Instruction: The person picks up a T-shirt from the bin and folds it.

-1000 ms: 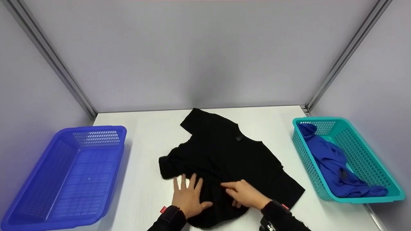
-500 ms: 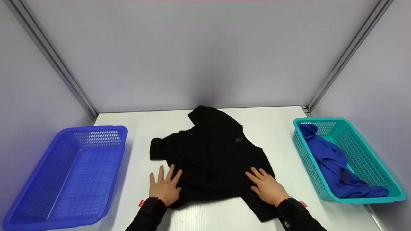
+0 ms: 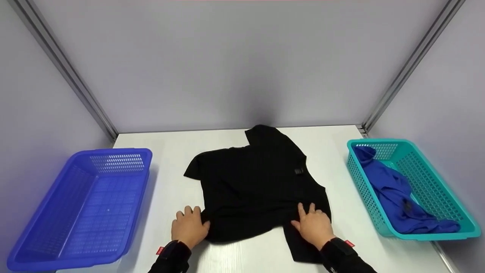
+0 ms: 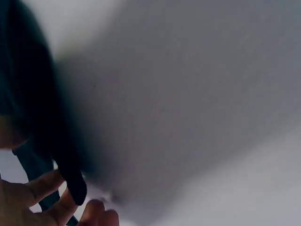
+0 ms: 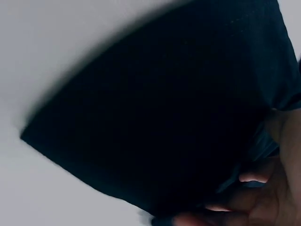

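Note:
A black T-shirt (image 3: 250, 178) lies spread on the white table in the head view, its neckline with a small label facing right. At its near left corner, my left hand (image 3: 189, 227) holds the hem between thumb and curled fingers. The left wrist view shows the dark cloth (image 4: 37, 89) passing between that hand's thumb and fingers (image 4: 56, 207). My right hand (image 3: 313, 227) rests on the shirt near its right sleeve (image 3: 299, 246), two fingers stretched forward. The right wrist view shows the sleeve cloth (image 5: 155, 117) beside the fingers (image 5: 254, 197).
A blue plastic basket (image 3: 146, 182) with nothing in it stands at the left. On the right is a teal basket (image 3: 354, 182) holding a crumpled blue garment (image 3: 390, 189). Grey panels (image 3: 235, 68) wall the white table (image 3: 170, 167) at the back and sides.
The hands have moved apart from the shirt's middle to its two near corners. The shirt has turned and flattened, and the left hand's spread fingers have closed on the hem.

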{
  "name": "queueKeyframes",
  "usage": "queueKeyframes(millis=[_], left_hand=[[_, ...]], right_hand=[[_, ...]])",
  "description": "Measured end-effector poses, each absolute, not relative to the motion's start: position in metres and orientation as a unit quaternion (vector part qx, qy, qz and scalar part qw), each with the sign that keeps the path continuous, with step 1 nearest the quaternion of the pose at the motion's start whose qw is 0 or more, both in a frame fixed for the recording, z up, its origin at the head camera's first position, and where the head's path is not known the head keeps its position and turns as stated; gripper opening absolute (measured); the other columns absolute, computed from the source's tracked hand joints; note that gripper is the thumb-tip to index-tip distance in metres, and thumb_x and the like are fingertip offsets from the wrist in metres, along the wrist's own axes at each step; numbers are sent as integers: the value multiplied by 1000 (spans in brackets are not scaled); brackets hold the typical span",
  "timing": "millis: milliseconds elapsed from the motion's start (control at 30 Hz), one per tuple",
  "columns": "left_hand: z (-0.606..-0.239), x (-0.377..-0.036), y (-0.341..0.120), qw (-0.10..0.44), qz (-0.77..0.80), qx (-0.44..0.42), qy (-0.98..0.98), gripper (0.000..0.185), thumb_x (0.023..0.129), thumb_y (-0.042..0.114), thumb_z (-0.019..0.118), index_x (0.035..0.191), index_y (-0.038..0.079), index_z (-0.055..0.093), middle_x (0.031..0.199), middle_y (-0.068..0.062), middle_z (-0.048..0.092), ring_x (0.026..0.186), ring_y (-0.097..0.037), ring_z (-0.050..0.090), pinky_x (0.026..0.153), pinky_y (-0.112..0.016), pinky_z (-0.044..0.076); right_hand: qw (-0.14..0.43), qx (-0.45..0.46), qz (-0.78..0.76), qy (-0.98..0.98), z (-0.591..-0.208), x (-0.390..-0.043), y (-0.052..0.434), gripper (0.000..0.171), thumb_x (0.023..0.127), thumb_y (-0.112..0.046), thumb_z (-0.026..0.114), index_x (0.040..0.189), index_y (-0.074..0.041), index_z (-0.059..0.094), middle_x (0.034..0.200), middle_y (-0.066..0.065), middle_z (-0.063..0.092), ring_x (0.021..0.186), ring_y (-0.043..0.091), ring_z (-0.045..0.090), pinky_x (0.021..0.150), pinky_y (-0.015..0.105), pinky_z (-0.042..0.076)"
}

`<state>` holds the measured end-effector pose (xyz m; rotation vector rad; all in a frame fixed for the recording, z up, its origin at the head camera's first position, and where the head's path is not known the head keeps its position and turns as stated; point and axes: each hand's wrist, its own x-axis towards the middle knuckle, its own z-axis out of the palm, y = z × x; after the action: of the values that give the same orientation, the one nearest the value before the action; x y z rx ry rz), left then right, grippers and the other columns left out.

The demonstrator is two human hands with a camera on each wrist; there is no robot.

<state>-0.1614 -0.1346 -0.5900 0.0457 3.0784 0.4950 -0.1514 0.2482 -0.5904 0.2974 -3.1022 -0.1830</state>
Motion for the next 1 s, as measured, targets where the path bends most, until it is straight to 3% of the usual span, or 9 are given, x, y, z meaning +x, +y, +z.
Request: queueKeyframes(millis=[100,233,367,533,667,800,867,900,1000], left_hand=[[-584,-159,-138,77,197,17,977,29,88,24,76,100,0,63,96,-16,57,91,-41,56,77,-58,49],[-576,-161,-146,103,288,-30,952,16,93,17,65,87,5,56,85,-13,59,81,-35,60,68,-52,50],[-564,-166,-159,45,420,-99,901,12,94,13,55,93,5,45,79,-13,60,67,-27,59,58,-41,49],[-545,-161,-172,-38,591,-145,792,25,97,3,52,120,11,54,75,-16,63,51,-24,60,49,-35,53],[-533,-146,-178,-62,671,-148,724,27,102,6,53,123,12,70,90,-17,70,55,-24,64,51,-37,56],[-526,-132,-182,-68,691,-108,712,25,104,4,53,115,1,75,116,-10,73,91,-14,71,77,-27,59],[-526,-126,-184,-74,681,-72,725,28,102,-2,49,114,0,75,118,-11,73,104,-10,69,88,-22,55],[-527,-124,-186,-75,671,-52,736,31,101,-6,47,114,0,74,118,-11,73,104,-9,67,91,-19,52],[-531,-120,-188,-55,635,-17,770,45,90,-15,44,119,4,73,102,-13,71,76,-10,63,68,-19,51]], right_hand=[[-7,122,-4,-993,-589,-150,261,59,97,-41,67,141,-3,59,133,32,61,98,48,63,81,56,54],[-40,153,78,-984,-586,-146,281,63,98,-37,68,150,-8,50,146,30,51,104,46,58,88,58,50],[-89,199,146,-965,-585,-135,298,72,97,-45,66,157,-13,41,158,30,36,127,53,48,104,71,34],[-138,250,174,-943,-594,-116,310,84,91,-62,64,161,-25,34,166,25,20,148,60,15,105,84,11],[-83,248,148,-954,-602,-109,313,85,88,-64,66,160,-29,37,168,21,20,149,58,15,106,83,13],[28,234,83,-968,-607,-109,315,85,81,-59,76,153,-24,47,163,21,30,147,55,26,108,77,20],[91,246,53,-964,-609,-110,317,81,75,-55,83,140,-15,56,150,23,43,140,54,37,106,72,28],[119,255,41,-959,-610,-111,317,74,73,-52,85,129,-12,59,139,21,49,134,50,44,103,68,32],[168,301,28,-938,-610,-111,321,52,70,-43,89,100,-17,57,106,7,51,105,32,55,88,48,40]])
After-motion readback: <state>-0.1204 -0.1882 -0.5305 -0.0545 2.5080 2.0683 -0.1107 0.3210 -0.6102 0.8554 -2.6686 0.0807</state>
